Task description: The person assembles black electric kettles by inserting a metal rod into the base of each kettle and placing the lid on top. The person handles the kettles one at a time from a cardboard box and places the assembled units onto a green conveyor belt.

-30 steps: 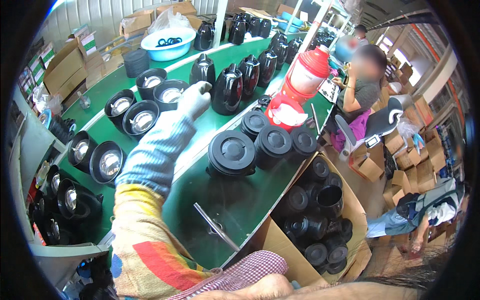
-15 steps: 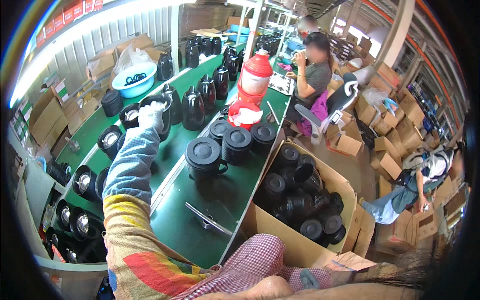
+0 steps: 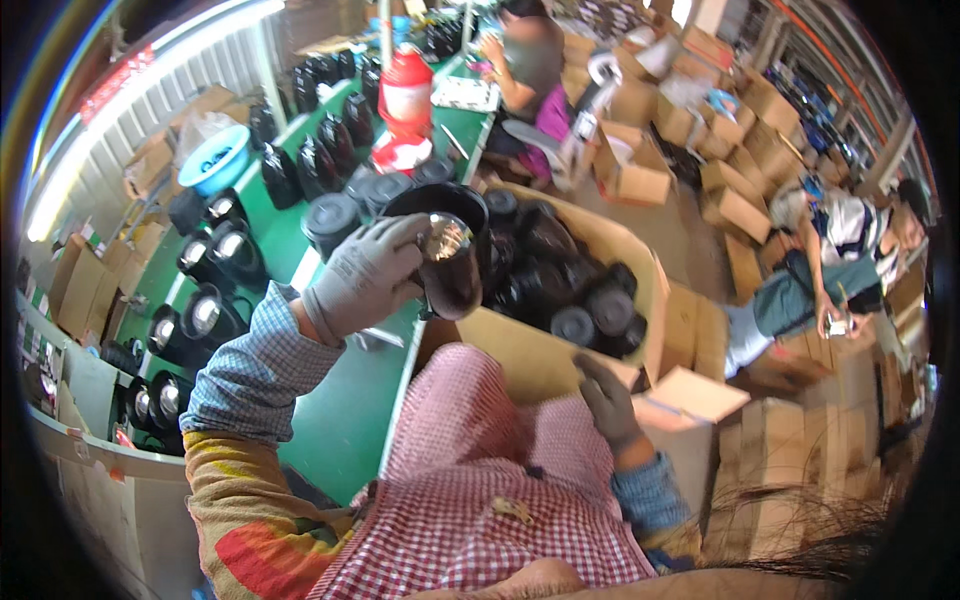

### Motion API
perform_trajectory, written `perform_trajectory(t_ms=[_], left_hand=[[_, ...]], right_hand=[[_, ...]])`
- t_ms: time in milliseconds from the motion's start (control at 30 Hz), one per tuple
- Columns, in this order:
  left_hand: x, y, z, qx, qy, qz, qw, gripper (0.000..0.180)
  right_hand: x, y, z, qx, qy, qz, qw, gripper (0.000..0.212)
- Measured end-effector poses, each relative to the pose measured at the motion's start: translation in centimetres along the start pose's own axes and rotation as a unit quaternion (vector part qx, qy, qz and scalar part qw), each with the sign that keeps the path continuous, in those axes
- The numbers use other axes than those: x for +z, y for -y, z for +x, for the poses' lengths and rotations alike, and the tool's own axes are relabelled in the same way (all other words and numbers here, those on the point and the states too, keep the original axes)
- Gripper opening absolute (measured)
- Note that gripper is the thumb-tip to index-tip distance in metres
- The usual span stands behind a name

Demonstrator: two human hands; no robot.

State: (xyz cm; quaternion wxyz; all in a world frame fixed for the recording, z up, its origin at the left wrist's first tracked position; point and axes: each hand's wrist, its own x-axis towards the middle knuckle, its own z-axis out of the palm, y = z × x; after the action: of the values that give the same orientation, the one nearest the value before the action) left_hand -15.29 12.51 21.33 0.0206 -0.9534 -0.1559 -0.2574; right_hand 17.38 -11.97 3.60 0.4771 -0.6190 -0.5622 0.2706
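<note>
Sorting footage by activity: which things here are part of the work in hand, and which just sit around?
In hand: left hand, black kettle body, box of black kettles, right hand.
Around: red jug, blue basin, stacked cartons.

We cannot see the left hand's (image 3: 365, 275) palm or fingertips; they are wrapped behind the black kettle (image 3: 450, 250) it holds, and the kettle's lower body is blocked by that glove. The right hand (image 3: 607, 400) shows only its back; whatever its fingers touch on the cardboard box (image 3: 655, 290) rim lies hidden below the checked apron (image 3: 480, 480). Kettles deep in the box overlap, so we cannot count them. The green table (image 3: 340, 420) runs out of sight beneath the left sleeve. The seated person (image 3: 525, 55) at the far end is cut off by the top edge. Far shelves are too small to make out.
</note>
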Motion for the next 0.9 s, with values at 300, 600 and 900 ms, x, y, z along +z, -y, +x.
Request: perform_trajectory(t_ms=[300,600,900], left_hand=[[10.5,-14.6,-3.0,0.126,0.175,-0.159,0.963,0.029],[12.9,-15.9,-6.5,-0.017,0.205,-0.223,0.953,0.046],[21.4,-13.5,-6.0,-0.328,0.207,-0.706,0.592,0.076]], right_hand=[[-2.0,0.2,-1.6,0.003,0.103,0.137,0.985,0.058],[2.6,-1.5,-9.9,0.04,0.025,0.165,0.985,0.065],[3.6,-0.3,-13.5,0.046,-0.014,0.12,0.992,0.068]])
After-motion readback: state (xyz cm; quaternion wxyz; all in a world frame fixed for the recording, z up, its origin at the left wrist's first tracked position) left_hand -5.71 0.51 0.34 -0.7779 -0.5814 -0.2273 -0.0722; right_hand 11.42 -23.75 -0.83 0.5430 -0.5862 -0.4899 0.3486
